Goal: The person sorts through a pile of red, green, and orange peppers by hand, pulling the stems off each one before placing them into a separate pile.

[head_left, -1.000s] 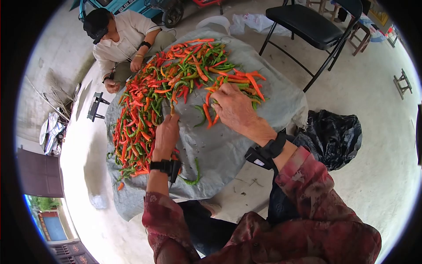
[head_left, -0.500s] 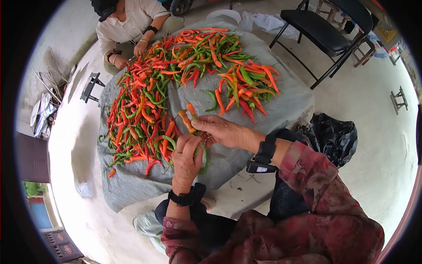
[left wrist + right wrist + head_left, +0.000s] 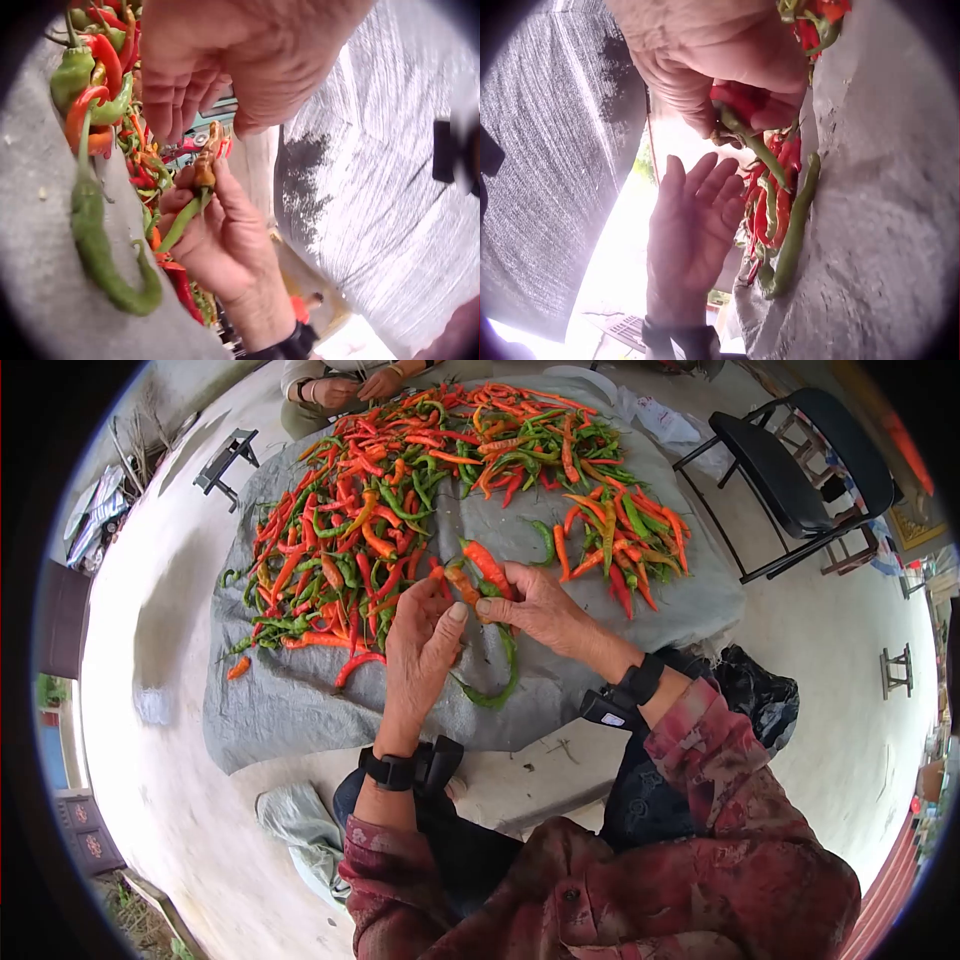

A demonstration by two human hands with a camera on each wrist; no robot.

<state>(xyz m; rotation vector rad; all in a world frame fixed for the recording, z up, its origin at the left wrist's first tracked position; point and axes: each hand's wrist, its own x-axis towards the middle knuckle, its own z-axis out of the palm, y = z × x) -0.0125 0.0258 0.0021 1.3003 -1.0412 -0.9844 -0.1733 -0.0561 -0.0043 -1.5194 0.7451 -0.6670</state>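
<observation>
My right hand (image 3: 540,610) pinches a wrinkled orange-brown chili pepper (image 3: 206,161) between thumb and fingers, its green stalk end pointing down across the palm in the left wrist view. A red chili pepper (image 3: 487,567) is gripped in the same hand. Close beside it, my left hand (image 3: 420,650) has its fingers extended; the right wrist view shows its palm (image 3: 690,244) with nothing in it. Under the hands, a curved green chili pepper (image 3: 500,685) lies on the grey cloth (image 3: 310,705).
A large heap of red and green chilies (image 3: 350,530) covers the left and back of the cloth; a smaller pile (image 3: 630,545) lies right. Another person's hands (image 3: 380,382) are at the far edge. A black folding chair (image 3: 790,480) and black plastic bag (image 3: 760,695) stand right.
My right hand has left the smaller pile and come to my left hand. The orange-brown chili, earlier in my left hand, is now in my right; my left fingers have straightened.
</observation>
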